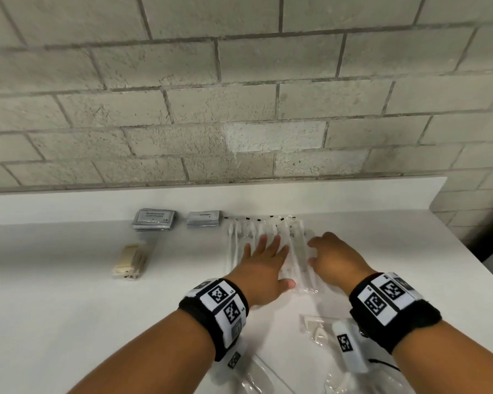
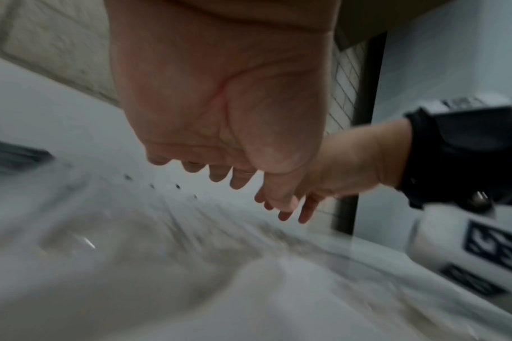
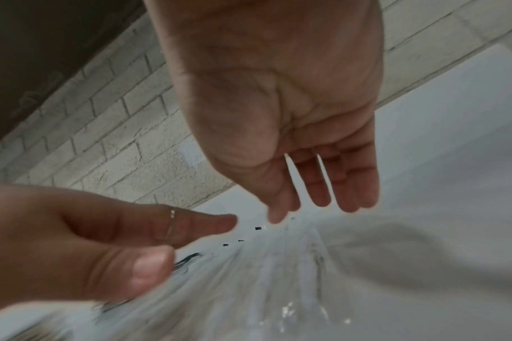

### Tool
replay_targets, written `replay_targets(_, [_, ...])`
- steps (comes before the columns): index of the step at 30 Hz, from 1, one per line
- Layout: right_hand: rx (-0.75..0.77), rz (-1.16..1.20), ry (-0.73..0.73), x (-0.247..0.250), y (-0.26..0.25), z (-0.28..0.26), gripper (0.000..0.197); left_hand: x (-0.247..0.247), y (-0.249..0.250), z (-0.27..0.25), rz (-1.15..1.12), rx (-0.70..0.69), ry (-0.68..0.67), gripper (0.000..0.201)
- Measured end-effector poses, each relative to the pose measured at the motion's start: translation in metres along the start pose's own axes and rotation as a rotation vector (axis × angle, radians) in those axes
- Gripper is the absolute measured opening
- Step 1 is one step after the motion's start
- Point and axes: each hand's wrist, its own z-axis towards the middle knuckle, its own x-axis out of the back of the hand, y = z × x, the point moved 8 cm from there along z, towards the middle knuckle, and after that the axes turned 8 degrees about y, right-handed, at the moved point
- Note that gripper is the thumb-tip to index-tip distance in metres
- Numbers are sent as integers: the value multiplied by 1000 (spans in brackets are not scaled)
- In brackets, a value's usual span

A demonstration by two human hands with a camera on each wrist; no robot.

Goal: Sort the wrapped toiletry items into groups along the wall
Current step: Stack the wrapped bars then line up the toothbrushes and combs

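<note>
Several toothbrushes in clear wrappers (image 1: 295,245) lie side by side on the white counter (image 1: 69,314), heads toward the brick wall. My left hand (image 1: 264,260) lies flat on their left part, fingers straight and spread. My right hand (image 1: 335,258) rests at the row's right edge, and the right wrist view shows its fingers (image 3: 348,184) extended above the wrappers (image 3: 278,272). Neither hand grips anything. Along the wall to the left sit two stacks of grey sachets, a larger one (image 1: 154,220) and a smaller one (image 1: 204,218). The left wrist view is blurred.
A pile of beige wrapped items (image 1: 130,261) lies left of the hands, away from the wall. A wrapped white comb (image 1: 318,327) lies near my right wrist. Crumpled clear plastic (image 1: 254,376) covers the counter's near edge. The counter ends at the right (image 1: 467,251).
</note>
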Motion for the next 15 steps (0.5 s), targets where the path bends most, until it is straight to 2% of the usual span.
replay_targets(2, [92, 34, -70, -8, -9, -3, 68, 9, -26, -5, 56, 74, -18, 83])
replay_targets(5, [197, -10, -250, -27, -25, -10, 92, 3, -65, -18, 101, 172, -153, 100])
replay_targets(8, [233, -84, -331, -41, -31, -9, 94, -13, -77, -25, 56, 183, -246, 105])
replay_targets(15, [222, -121, -366, -52, -32, -3, 91, -27, -71, -18, 9, 162, -237, 102])
